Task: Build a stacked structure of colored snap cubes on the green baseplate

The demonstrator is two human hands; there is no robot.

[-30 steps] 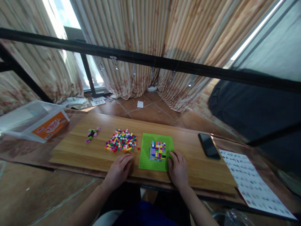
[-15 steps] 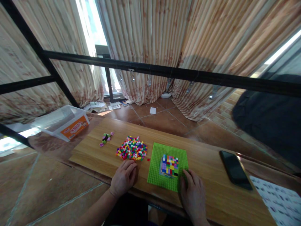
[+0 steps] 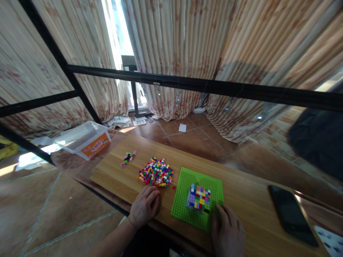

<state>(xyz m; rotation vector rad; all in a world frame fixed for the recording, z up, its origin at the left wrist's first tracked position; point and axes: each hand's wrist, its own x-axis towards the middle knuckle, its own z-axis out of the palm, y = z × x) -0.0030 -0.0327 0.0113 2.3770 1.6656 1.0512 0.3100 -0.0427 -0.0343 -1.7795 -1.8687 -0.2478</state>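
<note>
My left hand rests on the wooden table at the near edge of a heap of small multicoloured building bricks. Its fingers are curled together, and whatever they may hold is hidden. A block of stacked bricks, mixed in colour on top, stands on a green studded baseplate. Beside that block, my right hand lies over the baseplate's right edge, thumb and forefinger apart, with no brick visible between them. One red brick sits alone between heap and baseplate.
A small group of pink, green and black bricks lies at the table's left. Beyond it stands a clear plastic box with an orange label. A black phone and a printed sheet are on the right. A black rail crosses ahead.
The view has shifted, so the table and its contents appear slightly lower and further right. Both hands keep nearly the same places beside the heap and the baseplate.
</note>
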